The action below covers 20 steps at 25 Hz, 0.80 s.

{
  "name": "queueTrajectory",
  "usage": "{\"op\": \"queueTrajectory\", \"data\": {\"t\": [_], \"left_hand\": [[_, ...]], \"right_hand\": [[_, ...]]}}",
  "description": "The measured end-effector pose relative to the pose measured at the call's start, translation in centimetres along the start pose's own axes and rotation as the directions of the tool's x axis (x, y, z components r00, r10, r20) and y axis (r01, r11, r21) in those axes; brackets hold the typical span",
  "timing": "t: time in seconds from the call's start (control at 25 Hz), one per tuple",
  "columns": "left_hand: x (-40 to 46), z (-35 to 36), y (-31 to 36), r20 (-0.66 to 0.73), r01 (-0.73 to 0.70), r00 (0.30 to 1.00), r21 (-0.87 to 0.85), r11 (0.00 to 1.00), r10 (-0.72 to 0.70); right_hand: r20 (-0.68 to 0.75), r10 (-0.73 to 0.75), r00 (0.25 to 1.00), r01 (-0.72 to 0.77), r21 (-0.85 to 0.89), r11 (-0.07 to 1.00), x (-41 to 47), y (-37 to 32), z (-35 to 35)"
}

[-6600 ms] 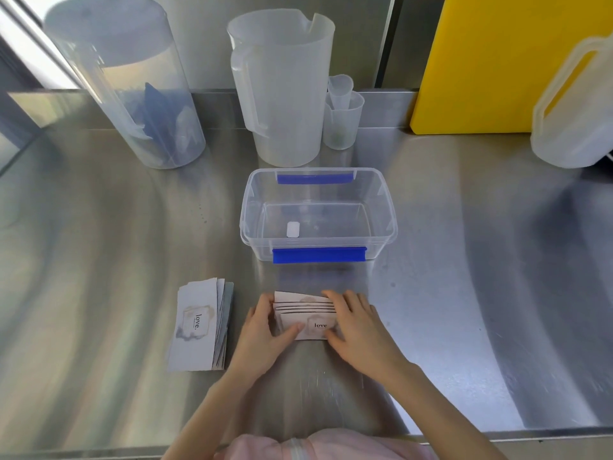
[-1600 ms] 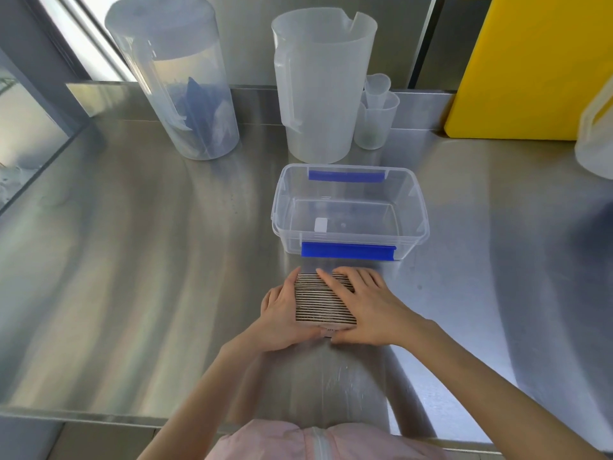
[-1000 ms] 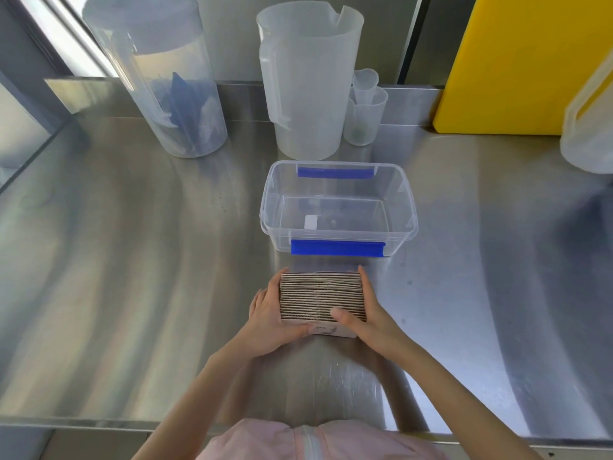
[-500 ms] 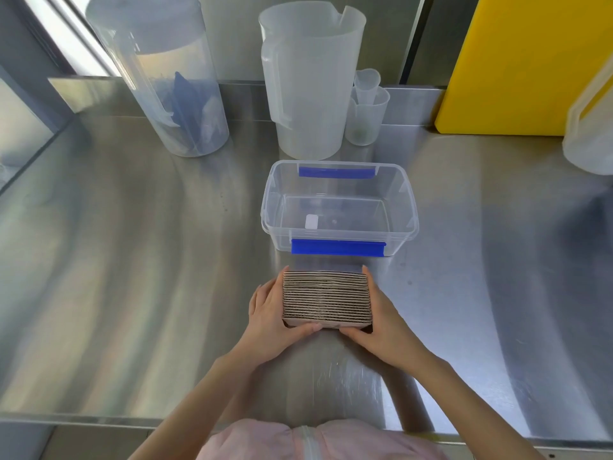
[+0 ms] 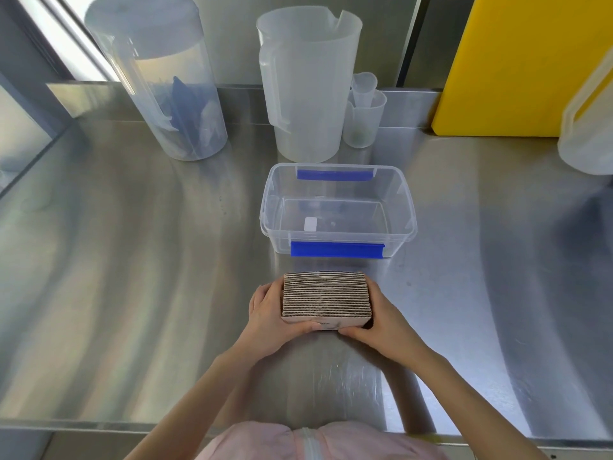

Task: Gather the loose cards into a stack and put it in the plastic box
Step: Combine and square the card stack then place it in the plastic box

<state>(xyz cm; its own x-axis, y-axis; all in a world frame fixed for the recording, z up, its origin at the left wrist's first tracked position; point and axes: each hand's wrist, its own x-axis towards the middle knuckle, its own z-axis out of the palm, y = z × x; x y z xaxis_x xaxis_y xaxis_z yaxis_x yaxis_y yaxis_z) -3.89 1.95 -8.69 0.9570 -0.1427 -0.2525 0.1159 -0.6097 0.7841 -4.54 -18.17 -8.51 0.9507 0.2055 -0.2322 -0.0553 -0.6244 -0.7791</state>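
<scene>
The stack of cards (image 5: 326, 298) stands on edge on the steel counter, its long edges facing up, squared into one neat block. My left hand (image 5: 270, 312) clasps its left end and my right hand (image 5: 381, 318) clasps its right end, thumbs along the near face. The clear plastic box (image 5: 409, 224) with blue clips sits just beyond the stack, lid off, with only a small white label on its floor. A narrow gap of bare steel separates stack and box.
Behind the box stand a tall translucent jug (image 5: 306, 84), a lidded clear canister (image 5: 159, 81) holding blue items, and small measuring cups (image 5: 363, 114). A yellow board (image 5: 527, 61) leans at the back right beside another plastic container (image 5: 588, 124). The counter's front edge (image 5: 99, 426) runs close to me.
The two loose piles were merged into one stack. My right hand came off the top to the stack's right end, and the cards got squared up between both hands.
</scene>
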Motion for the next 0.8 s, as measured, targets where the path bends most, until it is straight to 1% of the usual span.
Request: {"op": "queueTrajectory", "data": {"t": [0.08, 0.16, 0.2, 0.32, 0.48, 0.52, 0.56, 0.64, 0.72, 0.8], "left_hand": [[-0.2, -0.8, 0.8, 0.036, 0.045, 0.999, -0.171, 0.984, -0.039], [-0.4, -1.4, 1.8, 0.069, 0.080, 0.996, -0.333, 0.939, -0.060], [-0.4, -1.5, 2.2, 0.069, 0.083, 0.996, -0.388, 0.918, -0.060], [-0.2, -1.8, 3.2, 0.053, 0.057, 0.998, -0.448, 0.892, -0.037], [0.0, -2.6, 3.7, 0.024, 0.031, 0.999, -0.450, 0.892, -0.023], [0.2, -2.8, 3.9, 0.024, 0.029, 0.999, -0.445, 0.895, -0.021], [0.3, -3.0, 4.0, 0.033, 0.026, 0.999, -0.438, 0.899, -0.013], [0.5, -3.4, 4.2, 0.061, 0.014, 0.998, -0.421, 0.907, 0.013], [0.7, -3.6, 4.3, 0.081, -0.007, 0.996, -0.403, 0.915, 0.044], [0.9, -3.9, 4.5, 0.086, -0.019, 0.995, -0.387, 0.922, 0.057]], "right_hand": [[0.051, 0.033, 0.998, -0.037, 0.067, 0.997, -0.1, -0.3, -0.5], [0.094, 0.059, 0.994, -0.074, 0.164, 0.984, -0.1, -0.7, -1.0], [0.106, 0.060, 0.993, -0.081, 0.211, 0.974, -0.1, -1.0, -1.1], [0.139, 0.059, 0.988, -0.099, 0.299, 0.949, -0.4, -1.9, -1.6], [0.260, 0.038, 0.965, -0.112, 0.276, 0.955, -0.2, -3.8, -3.8], [0.263, 0.048, 0.964, -0.115, 0.244, 0.963, 0.0, -4.5, -4.7], [0.250, 0.044, 0.967, -0.091, 0.178, 0.980, 0.3, -5.4, -5.5], [0.257, -0.031, 0.966, 0.043, -0.044, 0.998, 1.0, -7.1, -6.6], [0.344, -0.094, 0.934, 0.183, -0.236, 0.954, 1.7, -8.5, -6.6], [0.402, -0.102, 0.910, 0.230, -0.283, 0.931, 2.5, -9.2, -6.4]]}}
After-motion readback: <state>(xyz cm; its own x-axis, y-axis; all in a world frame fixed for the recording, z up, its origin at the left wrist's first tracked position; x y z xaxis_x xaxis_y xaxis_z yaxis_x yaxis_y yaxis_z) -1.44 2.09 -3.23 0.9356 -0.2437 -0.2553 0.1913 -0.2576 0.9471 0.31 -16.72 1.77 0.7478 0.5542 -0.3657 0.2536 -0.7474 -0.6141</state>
